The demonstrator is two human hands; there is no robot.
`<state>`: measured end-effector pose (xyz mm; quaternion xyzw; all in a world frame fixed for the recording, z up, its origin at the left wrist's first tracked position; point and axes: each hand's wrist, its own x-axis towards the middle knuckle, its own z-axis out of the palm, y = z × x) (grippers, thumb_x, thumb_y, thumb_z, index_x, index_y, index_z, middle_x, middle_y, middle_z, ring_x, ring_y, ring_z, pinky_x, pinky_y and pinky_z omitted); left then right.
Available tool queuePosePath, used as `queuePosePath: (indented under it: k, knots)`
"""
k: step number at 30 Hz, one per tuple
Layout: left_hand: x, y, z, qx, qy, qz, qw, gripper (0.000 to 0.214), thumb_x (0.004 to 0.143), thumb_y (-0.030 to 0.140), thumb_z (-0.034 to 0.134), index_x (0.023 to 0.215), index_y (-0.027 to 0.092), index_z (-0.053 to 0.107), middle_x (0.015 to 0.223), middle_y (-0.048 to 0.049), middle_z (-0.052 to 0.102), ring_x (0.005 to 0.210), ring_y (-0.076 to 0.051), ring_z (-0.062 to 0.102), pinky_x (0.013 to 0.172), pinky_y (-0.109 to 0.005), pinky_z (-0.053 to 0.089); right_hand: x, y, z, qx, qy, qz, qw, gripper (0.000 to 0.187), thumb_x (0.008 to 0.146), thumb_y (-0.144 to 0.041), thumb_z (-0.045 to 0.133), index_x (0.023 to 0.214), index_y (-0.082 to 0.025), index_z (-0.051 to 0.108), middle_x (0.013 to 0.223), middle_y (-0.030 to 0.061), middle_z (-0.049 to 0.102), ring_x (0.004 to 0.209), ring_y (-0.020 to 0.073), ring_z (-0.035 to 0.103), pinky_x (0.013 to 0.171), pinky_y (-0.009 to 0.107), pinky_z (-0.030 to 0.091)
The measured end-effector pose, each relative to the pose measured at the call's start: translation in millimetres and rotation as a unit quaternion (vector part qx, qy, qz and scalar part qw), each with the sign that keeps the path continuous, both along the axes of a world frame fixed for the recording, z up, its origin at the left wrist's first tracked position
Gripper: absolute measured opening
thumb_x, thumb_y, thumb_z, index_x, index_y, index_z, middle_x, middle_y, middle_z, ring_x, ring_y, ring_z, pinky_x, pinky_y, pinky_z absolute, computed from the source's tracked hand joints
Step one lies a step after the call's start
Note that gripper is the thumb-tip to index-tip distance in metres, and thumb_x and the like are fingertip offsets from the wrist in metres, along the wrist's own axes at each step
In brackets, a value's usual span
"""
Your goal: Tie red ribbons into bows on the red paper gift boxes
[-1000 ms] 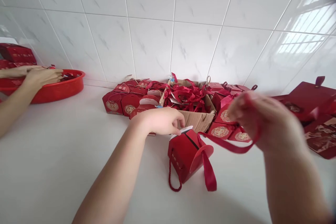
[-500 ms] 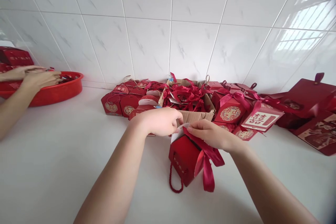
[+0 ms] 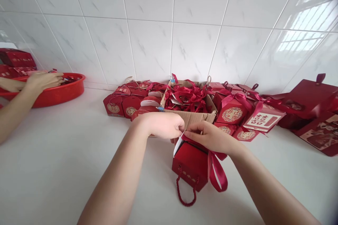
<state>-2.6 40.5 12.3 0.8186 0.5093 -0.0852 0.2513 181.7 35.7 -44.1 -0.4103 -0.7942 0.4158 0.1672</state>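
Observation:
A small red gift box (image 3: 190, 163) with a twisted cord handle (image 3: 187, 204) stands tilted on the white counter in front of me. My left hand (image 3: 169, 126) is closed at the top of the box, pinching the edge of its white-lined flap (image 3: 178, 145); its fingertips are partly hidden. My right hand (image 3: 208, 135) pinches a dark red satin ribbon (image 3: 218, 174) against the same top edge, with the ribbon's loop hanging down the box's right side. Behind the hands, a cardboard carton (image 3: 196, 117) holds a tangle of red ribbons (image 3: 187, 95).
Red gift boxes (image 3: 132, 105) stand left of the carton, and ribboned boxes (image 3: 232, 112) are stacked to its right. Larger red boxes (image 3: 311, 98) lie at far right. At left, another person's hands (image 3: 43, 81) reach over a red basin (image 3: 63, 92). A tiled wall (image 3: 148, 42) closes the back.
The box has turned so its cord-handle side faces me more. Both hands have drawn together at its top edge, and the ribbon loop has swung rightward. The other person's hands shifted slightly.

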Motion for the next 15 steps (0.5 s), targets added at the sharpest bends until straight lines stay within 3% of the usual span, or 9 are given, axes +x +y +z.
queuePosePath:
  k: [5,8,11,15]
  knots:
    - [-2,-3,2.4,0.026,-0.061,0.027,0.997,0.011,0.072,0.025,0.049,0.077,0.024,0.058,0.066,0.0036,0.063,0.046,-0.011,0.046,0.040,-0.023,0.031,13,-2,12.7,0.071,-0.046,-0.047,0.995,0.037,0.086,-0.052,0.048,0.077,-0.018,0.061,0.068,-0.0005,0.053,0.058,0.0101,0.042,0.049,0.023,0.031]
    - [-7,-5,6.4,0.117,-0.173,0.062,0.976,0.012,0.081,0.032,0.048,0.079,0.022,0.056,0.071,0.0019,0.067,0.052,-0.012,0.054,0.048,-0.023,0.038,35,-4,26.6,0.102,-0.091,-0.078,0.988,0.039,0.085,-0.057,0.048,0.081,-0.021,0.061,0.070,-0.0003,0.055,0.059,0.0111,0.045,0.050,0.023,0.032]
    - [-10,-6,10.4,0.213,-0.338,0.079,0.913,0.016,0.086,0.035,0.048,0.083,0.021,0.055,0.072,0.0003,0.067,0.064,-0.014,0.061,0.059,-0.024,0.045,60,-8,38.2,0.084,-0.152,-0.067,0.982,0.042,0.078,-0.063,0.055,0.081,-0.021,0.059,0.070,0.0003,0.056,0.060,0.0127,0.049,0.050,0.024,0.034]
    - [-11,-8,16.2,0.247,-0.530,0.092,0.806,0.010,0.084,0.029,0.055,0.085,0.019,0.055,0.080,-0.0012,0.063,0.074,-0.015,0.062,0.067,-0.026,0.050,69,-14,42.4,0.014,-0.247,-0.018,0.969,0.050,0.061,-0.063,0.071,0.085,-0.020,0.060,0.085,0.0046,0.064,0.072,0.0190,0.058,0.057,0.027,0.042]
